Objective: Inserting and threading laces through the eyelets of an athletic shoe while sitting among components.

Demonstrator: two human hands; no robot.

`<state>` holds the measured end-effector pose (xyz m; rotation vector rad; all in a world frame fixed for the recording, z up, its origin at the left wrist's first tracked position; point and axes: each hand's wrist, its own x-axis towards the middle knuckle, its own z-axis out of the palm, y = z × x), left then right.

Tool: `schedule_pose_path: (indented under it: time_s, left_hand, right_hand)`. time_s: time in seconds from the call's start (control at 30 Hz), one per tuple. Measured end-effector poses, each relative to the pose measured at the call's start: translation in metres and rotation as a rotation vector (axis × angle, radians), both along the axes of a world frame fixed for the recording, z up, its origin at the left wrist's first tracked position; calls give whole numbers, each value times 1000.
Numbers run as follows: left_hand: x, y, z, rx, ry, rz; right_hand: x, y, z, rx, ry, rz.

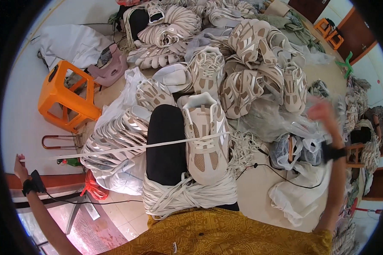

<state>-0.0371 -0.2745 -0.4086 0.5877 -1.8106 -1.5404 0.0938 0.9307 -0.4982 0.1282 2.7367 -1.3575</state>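
A beige and brown sneaker upper (206, 148) with white trim rests on my lap beside my black-covered knee (166, 144). Out at the far left, my left hand (20, 166) pinches the end of a long pale shoelace (157, 145). That lace runs taut across the knee to the sneaker upper's lacing area and right edge. My right hand (321, 111) is raised to the right, smeared by motion; its fingers and anything in them are unclear. A thick bundle of white shoelaces (187, 197) lies across my lap below the upper.
Nested stacks of similar uppers (115, 140) sit at left, with more uppers (242, 91) heaped ahead. An orange stool (68, 95) stands at left. Loose laces (244, 151), a black cable (281, 174) and plastic bags (300, 151) lie at right. Another person (376, 121) is at the far right.
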Motion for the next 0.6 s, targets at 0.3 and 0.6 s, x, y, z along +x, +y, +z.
schedule_pose_path:
  time_s: [0.3,0.6]
  left_hand:
    - [15,10,12,-296,-11,-147]
    - [33,18,24,83,9,114]
  right_hand:
    - [-30,-272,-173,-516,-264,-223]
    - [-11,-196,-93,-1185,291,-225]
